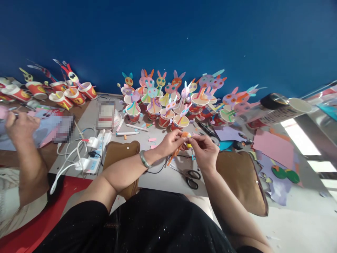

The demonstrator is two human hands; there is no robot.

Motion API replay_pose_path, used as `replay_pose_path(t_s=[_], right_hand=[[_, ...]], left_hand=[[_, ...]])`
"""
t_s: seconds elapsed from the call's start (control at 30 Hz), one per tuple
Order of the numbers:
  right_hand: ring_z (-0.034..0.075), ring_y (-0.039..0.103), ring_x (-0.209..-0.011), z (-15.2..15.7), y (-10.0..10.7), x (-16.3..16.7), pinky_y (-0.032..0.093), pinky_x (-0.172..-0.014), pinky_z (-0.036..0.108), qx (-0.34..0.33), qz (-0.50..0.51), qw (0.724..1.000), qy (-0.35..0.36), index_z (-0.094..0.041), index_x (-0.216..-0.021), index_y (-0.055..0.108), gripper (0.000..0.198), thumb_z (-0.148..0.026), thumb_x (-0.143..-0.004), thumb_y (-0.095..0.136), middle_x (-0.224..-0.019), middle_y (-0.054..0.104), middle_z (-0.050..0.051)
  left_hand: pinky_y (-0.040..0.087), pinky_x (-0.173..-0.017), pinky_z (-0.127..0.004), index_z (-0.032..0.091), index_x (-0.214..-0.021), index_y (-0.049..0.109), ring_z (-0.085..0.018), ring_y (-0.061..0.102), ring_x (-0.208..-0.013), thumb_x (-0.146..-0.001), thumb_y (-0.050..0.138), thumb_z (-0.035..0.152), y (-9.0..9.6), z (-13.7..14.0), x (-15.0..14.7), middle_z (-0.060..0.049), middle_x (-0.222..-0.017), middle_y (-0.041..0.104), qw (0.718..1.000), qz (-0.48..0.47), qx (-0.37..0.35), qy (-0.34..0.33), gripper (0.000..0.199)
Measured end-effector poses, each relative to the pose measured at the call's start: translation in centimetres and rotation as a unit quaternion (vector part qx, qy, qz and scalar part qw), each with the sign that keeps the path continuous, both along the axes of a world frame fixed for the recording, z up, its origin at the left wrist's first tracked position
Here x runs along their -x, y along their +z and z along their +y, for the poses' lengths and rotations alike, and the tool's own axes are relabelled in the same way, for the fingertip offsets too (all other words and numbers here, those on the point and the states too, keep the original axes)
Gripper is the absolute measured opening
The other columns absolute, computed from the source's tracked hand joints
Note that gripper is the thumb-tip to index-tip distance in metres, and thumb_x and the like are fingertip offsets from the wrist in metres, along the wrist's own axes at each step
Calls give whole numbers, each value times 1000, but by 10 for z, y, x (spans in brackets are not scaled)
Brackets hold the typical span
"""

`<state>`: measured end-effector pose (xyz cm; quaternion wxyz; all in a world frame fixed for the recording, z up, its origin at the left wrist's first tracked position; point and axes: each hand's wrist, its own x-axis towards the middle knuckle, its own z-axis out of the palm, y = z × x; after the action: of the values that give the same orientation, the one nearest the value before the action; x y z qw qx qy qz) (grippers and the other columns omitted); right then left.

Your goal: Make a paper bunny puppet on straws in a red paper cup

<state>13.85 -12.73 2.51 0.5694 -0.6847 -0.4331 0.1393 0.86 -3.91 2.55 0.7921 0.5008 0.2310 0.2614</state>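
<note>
holding orange paper piece [181, 140] — paper cups [168, 112] hold bunny figures [158, 84]

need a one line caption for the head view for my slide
Both hands pinch an orange paper piece before rows of bunny-topped paper cups, with scissors lying nearby.

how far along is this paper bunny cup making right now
Done: a crowd of bunny cups stands at the back of the table. In hand: the left hand and right hand pinch an orange paper piece between them. Left: loose paper sheets and cut shapes lie at the right, scissors nearby.
</note>
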Motion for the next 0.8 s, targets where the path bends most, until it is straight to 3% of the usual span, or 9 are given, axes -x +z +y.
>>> replay_pose_path(t_s=[0.43,0.67,0.8], right_hand=[[21,70,-78,6,0,7,60,-76,37,1,67,998,8,-20,-87,77,25,-44,-82,76,-84,75,6],[13,58,-58,8,7,1,48,-52,26,30,149,988,39,-19,-81,77,32,-49,-74,82,-73,73,3],[11,54,-53,9,12,-3,43,-47,25,36,190,979,67,-19,-75,74,35,-51,-68,87,-66,69,2]], left_hand=[[52,-60,-24,19,-93,44,-12,68,-62,-77,76,64,2,-3,3,4,-72,63,999,4,-53,7,58],[54,-63,-25,17,-91,47,-11,69,-65,-74,77,67,-2,-2,3,1,-82,64,998,-26,-57,-9,61],[56,-65,-26,17,-89,49,-13,70,-65,-73,78,67,-7,0,2,1,-78,66,998,-33,-46,-29,60]])
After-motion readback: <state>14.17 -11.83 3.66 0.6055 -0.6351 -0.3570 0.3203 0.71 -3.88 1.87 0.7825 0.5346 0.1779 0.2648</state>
